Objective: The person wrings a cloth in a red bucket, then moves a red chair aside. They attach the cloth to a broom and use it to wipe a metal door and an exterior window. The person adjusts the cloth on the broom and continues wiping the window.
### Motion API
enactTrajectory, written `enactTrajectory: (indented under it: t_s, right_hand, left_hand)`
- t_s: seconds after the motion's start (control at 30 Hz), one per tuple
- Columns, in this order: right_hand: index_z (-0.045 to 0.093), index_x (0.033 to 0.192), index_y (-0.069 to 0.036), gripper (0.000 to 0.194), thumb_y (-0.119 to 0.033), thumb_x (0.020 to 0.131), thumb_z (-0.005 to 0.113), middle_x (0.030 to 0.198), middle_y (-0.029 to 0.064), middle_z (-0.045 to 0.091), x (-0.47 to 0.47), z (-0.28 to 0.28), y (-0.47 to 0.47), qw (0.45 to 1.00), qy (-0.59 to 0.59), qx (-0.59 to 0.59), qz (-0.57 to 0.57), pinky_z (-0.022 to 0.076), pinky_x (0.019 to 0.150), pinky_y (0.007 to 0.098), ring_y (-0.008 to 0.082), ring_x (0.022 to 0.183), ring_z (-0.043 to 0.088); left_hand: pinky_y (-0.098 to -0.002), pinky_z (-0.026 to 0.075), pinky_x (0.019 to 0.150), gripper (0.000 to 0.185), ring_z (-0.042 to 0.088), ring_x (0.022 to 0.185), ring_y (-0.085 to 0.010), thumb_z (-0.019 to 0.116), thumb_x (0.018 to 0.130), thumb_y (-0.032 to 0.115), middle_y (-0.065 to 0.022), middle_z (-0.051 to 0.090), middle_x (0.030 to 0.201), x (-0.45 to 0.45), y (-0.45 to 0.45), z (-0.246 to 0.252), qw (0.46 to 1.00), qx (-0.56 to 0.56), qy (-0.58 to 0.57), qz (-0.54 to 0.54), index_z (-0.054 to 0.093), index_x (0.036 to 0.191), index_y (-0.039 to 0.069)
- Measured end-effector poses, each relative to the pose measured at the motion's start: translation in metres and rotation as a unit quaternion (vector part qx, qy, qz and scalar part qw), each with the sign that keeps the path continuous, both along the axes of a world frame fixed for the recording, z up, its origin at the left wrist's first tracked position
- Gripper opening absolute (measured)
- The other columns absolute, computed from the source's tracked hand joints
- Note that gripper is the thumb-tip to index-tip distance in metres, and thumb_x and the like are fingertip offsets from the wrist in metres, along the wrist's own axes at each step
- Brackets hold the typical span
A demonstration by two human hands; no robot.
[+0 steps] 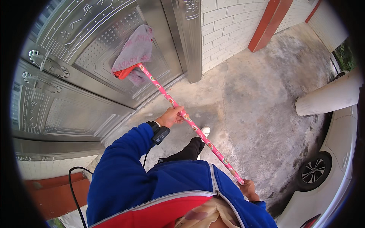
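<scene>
My left hand [171,116] grips the middle of a pink patterned pole [194,127], thumb laid along it. Around the pole's near end, beside my jacket, closes my right hand [249,190]. The pole slants up to the left, to a red broom or mop head [124,72] mostly hidden under a draped cloth [134,51]. Grey with faded pink lettering, the cloth lies against the lower panel of an embossed metal door [107,38]. Its loose corner hangs below the red head.
Lever door handles [49,63] stick out at the left. A metal door frame [189,42] meets a white brick wall [228,25] with a red pillar [268,25]. A white column [328,94] and a parked white car [338,148] stand on the concrete floor [256,94] at right.
</scene>
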State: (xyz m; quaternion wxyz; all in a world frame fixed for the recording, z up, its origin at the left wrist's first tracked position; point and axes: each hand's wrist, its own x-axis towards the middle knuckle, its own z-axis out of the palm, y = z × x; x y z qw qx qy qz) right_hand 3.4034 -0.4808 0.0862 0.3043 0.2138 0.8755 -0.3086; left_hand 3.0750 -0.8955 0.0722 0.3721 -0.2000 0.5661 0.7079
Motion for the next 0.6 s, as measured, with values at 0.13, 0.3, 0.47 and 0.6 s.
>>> enactTrajectory:
  t_s: [0.13,0.3,0.47,0.6]
  right_hand:
    - [0.068,0.085,-0.016,0.025,-0.040,0.082,0.061,0.079,0.0137,0.065,-0.022,0.009,0.027,0.997,-0.028,0.045,0.065,0.0489,0.066,0.0432,0.0349,0.077,0.063]
    - [0.068,0.089,-0.020,0.020,-0.037,0.080,0.062,0.082,0.0118,0.066,-0.077,0.054,0.106,0.987,-0.104,0.117,0.046,0.0491,0.067,0.0418,0.0336,0.079,0.063]
    - [0.069,0.089,-0.020,0.019,-0.035,0.080,0.062,0.083,0.0104,0.066,-0.143,0.082,0.175,0.977,-0.091,0.154,0.118,0.0487,0.066,0.0422,0.0329,0.078,0.063]
    - [0.068,0.086,-0.017,0.020,-0.035,0.078,0.064,0.079,0.0110,0.066,-0.191,0.062,0.205,0.975,-0.061,0.142,0.160,0.0482,0.064,0.0422,0.0327,0.075,0.063]
  left_hand:
    - [-0.0330,0.049,0.070,0.025,0.064,0.087,-0.0191,0.050,0.093,0.036,-0.0076,0.067,0.099,-0.030,0.020,-0.038,0.992,0.103,-0.068,-0.033,0.059,0.095,0.013]
    - [-0.0391,0.046,0.089,0.024,0.056,0.112,-0.0256,0.051,0.094,0.031,-0.0100,0.058,0.122,-0.059,0.060,-0.037,0.940,0.267,-0.170,-0.125,0.063,0.106,0.014]
    - [-0.0469,0.038,0.100,0.022,0.046,0.123,-0.0331,0.052,0.094,0.027,-0.0149,0.051,0.131,-0.072,0.085,-0.016,0.911,0.291,-0.263,-0.127,0.061,0.109,0.014]
    - [-0.0487,0.034,0.105,0.027,0.044,0.124,-0.0351,0.054,0.093,0.025,-0.0151,0.048,0.133,-0.086,0.084,0.015,0.922,0.246,-0.274,-0.122,0.057,0.116,0.011]
